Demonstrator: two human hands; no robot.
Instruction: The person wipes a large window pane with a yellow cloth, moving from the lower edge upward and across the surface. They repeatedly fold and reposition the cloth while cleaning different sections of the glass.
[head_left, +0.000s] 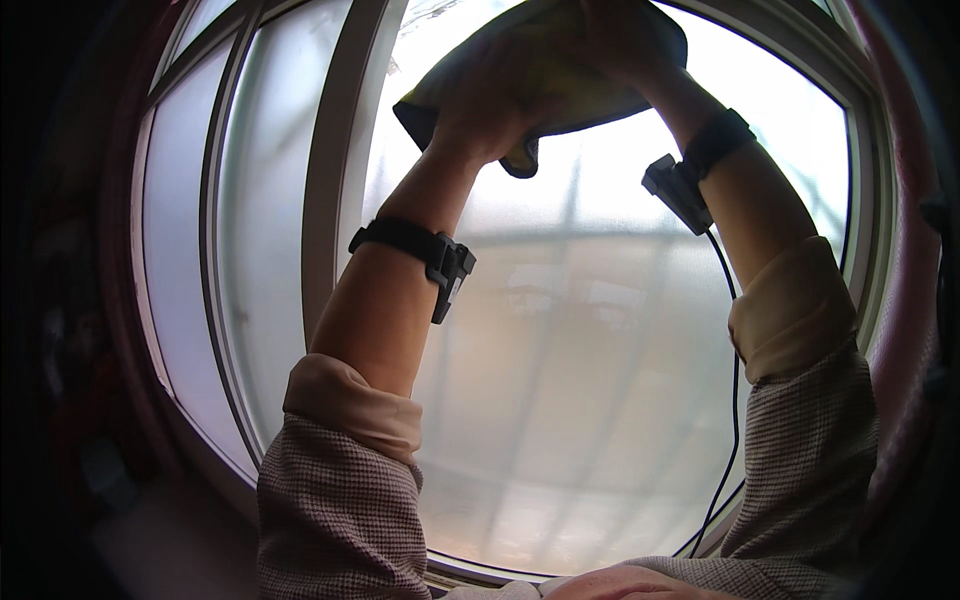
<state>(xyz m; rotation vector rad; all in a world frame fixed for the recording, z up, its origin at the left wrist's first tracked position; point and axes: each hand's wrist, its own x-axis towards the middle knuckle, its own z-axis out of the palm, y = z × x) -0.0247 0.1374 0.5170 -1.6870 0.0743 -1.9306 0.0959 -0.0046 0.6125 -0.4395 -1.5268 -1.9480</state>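
Note:
A dark yellow-green cloth with a black edge is spread high up in front of the window glass. My left hand grips its lower left part, and a folded corner hangs just below that hand. Higher and to the right, my right hand holds the cloth too. Strong backlight darkens both hands, so single fingers are hard to make out. The top of the cloth runs out of view. Whether it touches the glass I cannot tell.
A black strap with a small device sits on my left forearm. Another device is strapped to the right one, its black cable hanging down. Window frame bars stand at left. A pink curtain edges the right side.

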